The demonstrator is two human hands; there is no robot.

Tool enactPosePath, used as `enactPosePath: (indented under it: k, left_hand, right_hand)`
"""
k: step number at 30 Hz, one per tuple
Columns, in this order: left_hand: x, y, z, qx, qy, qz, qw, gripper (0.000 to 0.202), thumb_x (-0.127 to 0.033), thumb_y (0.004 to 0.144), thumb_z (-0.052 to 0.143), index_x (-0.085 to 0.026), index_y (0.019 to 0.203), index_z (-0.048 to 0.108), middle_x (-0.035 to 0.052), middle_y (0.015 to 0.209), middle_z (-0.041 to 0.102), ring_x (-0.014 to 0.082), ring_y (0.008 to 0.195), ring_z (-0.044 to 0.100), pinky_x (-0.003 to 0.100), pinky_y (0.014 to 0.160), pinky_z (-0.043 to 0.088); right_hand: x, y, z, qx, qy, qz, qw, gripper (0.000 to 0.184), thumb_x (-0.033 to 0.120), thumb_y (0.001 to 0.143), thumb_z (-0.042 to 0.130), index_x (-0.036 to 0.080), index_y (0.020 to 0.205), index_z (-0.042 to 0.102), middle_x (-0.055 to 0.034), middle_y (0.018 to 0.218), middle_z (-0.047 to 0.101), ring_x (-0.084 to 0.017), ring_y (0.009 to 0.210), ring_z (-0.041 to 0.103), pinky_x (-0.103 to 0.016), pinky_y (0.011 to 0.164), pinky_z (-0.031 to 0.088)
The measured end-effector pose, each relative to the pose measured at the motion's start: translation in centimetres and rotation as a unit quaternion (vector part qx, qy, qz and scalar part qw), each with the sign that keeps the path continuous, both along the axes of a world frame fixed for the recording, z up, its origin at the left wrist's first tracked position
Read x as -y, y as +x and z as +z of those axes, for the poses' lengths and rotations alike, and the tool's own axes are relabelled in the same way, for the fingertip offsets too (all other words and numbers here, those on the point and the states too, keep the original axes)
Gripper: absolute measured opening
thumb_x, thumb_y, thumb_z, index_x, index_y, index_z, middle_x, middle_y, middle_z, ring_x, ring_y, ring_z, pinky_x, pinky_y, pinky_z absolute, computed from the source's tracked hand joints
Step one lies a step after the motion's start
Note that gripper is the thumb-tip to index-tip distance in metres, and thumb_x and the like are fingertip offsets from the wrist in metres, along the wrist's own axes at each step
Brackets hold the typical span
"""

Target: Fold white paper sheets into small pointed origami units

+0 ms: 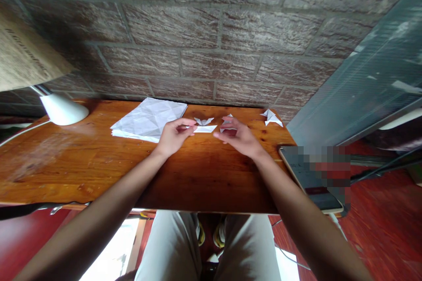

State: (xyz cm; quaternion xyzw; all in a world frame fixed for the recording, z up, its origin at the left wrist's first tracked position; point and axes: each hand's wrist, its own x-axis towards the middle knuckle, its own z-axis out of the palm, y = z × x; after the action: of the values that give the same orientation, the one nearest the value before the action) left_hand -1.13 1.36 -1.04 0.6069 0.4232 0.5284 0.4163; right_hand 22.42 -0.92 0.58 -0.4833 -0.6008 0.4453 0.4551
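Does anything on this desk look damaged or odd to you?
Two things: the paper stack's top sheet is crisscrossed with creases rather than smooth, and the wooden tabletop has a pale, streaky patch near the white lamp, perhaps wear or glare.

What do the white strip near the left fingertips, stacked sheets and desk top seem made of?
White strip: probably matt paper, thin and straight-edged. Stacked sheets: matt paper, judging by crease lines. Desk top: likely varnished wood; grain and sheen show.
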Motion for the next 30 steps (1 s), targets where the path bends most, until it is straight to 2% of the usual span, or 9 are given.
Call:
enactPosePath:
  k: [2, 4, 8, 13, 17, 21, 25, 28, 30]
  left_hand:
    - [0.2, 0.3, 0.3, 0.034, -0.005, -0.004, 0.999, 0.047, -0.051, 0.066, 0.084, -0.013, 0.092, 0.072, 0.0064, 0.091, 0.076, 0.0175, 0.076, 0.07, 0.035, 0.073, 0.064]
    - [0.5, 0.6, 0.6, 0.045, 0.001, -0.011, 0.999, 0.048, -0.05, 0.065, 0.085, -0.013, 0.093, 0.072, 0.0059, 0.089, 0.076, 0.0177, 0.077, 0.071, 0.035, 0.073, 0.064]
    - [1.2, 1.0, 0.8, 0.036, 0.021, -0.019, 0.999, 0.047, -0.048, 0.066, 0.086, -0.013, 0.094, 0.071, 0.0074, 0.087, 0.077, 0.0196, 0.078, 0.073, 0.036, 0.078, 0.063]
    - [1.8, 1.4, 1.2, 0.031, 0.059, -0.031, 0.997, 0.048, -0.046, 0.065, 0.087, -0.015, 0.098, 0.07, 0.0115, 0.1, 0.079, 0.024, 0.094, 0.075, 0.041, 0.093, 0.06]
    - [2.0, 1.4, 1.3, 0.001, 0.093, -0.043, 0.995, 0.04, -0.047, 0.07, 0.083, -0.016, 0.093, 0.073, 0.0125, 0.112, 0.077, 0.0255, 0.101, 0.074, 0.041, 0.093, 0.06]
    - [2.0, 0.7, 1.0, -0.074, 0.166, -0.034, 0.983, 0.022, -0.038, 0.081, 0.075, -0.019, 0.092, 0.078, 0.0094, 0.109, 0.078, 0.0241, 0.1, 0.075, 0.04, 0.096, 0.059]
    - [2.0, 0.1, 0.8, -0.111, 0.216, -0.027, 0.97, 0.013, -0.031, 0.085, 0.071, -0.023, 0.091, 0.08, 0.0064, 0.106, 0.078, 0.0225, 0.097, 0.075, 0.038, 0.096, 0.058]
    - [2.0, 0.1, 0.9, -0.113, 0.19, -0.022, 0.975, 0.017, -0.035, 0.084, 0.072, -0.022, 0.09, 0.079, 0.0063, 0.1, 0.08, 0.0214, 0.09, 0.075, 0.035, 0.088, 0.059]
    - [2.0, 0.3, 1.0, -0.103, 0.159, -0.017, 0.982, 0.021, -0.039, 0.083, 0.073, -0.02, 0.09, 0.079, 0.0062, 0.092, 0.08, 0.0189, 0.08, 0.073, 0.031, 0.078, 0.058]
  right_hand:
    - [0.5, -1.5, 0.0, -0.076, -0.065, 0.029, 0.995, 0.074, 0.04, 0.059, 0.09, 0.021, 0.122, 0.056, -0.0042, 0.1, 0.071, -0.017, 0.079, 0.072, -0.032, 0.07, 0.061]
    - [0.8, -2.5, 0.1, -0.147, -0.077, 0.046, 0.985, 0.062, 0.041, 0.059, 0.09, 0.021, 0.109, 0.059, -0.0018, 0.091, 0.072, -0.017, 0.082, 0.073, -0.031, 0.073, 0.061]
    - [1.0, -3.4, 0.2, -0.201, -0.071, 0.024, 0.977, 0.041, 0.039, 0.06, 0.089, 0.018, 0.082, 0.063, -0.0004, 0.082, 0.073, -0.015, 0.078, 0.073, -0.029, 0.076, 0.061]
    - [1.0, -3.4, 0.3, -0.26, -0.107, 0.015, 0.96, 0.034, 0.031, 0.056, 0.091, 0.02, 0.077, 0.066, 0.002, 0.079, 0.074, -0.014, 0.078, 0.074, -0.03, 0.086, 0.061]
    - [0.8, -3.3, 0.3, -0.299, -0.144, 0.005, 0.943, 0.034, 0.027, 0.052, 0.092, 0.02, 0.077, 0.07, 0.0005, 0.081, 0.076, -0.017, 0.083, 0.075, -0.032, 0.09, 0.061]
    - [0.8, -3.2, 0.3, -0.307, -0.156, 0.024, 0.939, 0.033, 0.028, 0.052, 0.092, 0.021, 0.079, 0.074, -0.0008, 0.083, 0.077, -0.017, 0.086, 0.074, -0.031, 0.092, 0.059]
    - [1.1, -3.2, 0.4, -0.237, -0.079, 0.05, 0.967, 0.033, 0.033, 0.057, 0.09, 0.022, 0.086, 0.077, -0.0011, 0.094, 0.078, -0.017, 0.09, 0.072, -0.033, 0.093, 0.057]
    - [1.4, -3.0, 0.5, -0.114, 0.025, 0.034, 0.993, 0.03, 0.043, 0.068, 0.083, 0.024, 0.091, 0.078, -0.0028, 0.098, 0.077, -0.018, 0.084, 0.07, -0.035, 0.085, 0.057]
    - [1.5, -2.7, 0.7, -0.023, 0.097, 0.013, 0.995, 0.028, 0.047, 0.075, 0.078, 0.025, 0.092, 0.079, -0.0041, 0.095, 0.076, -0.019, 0.081, 0.068, -0.035, 0.08, 0.056]
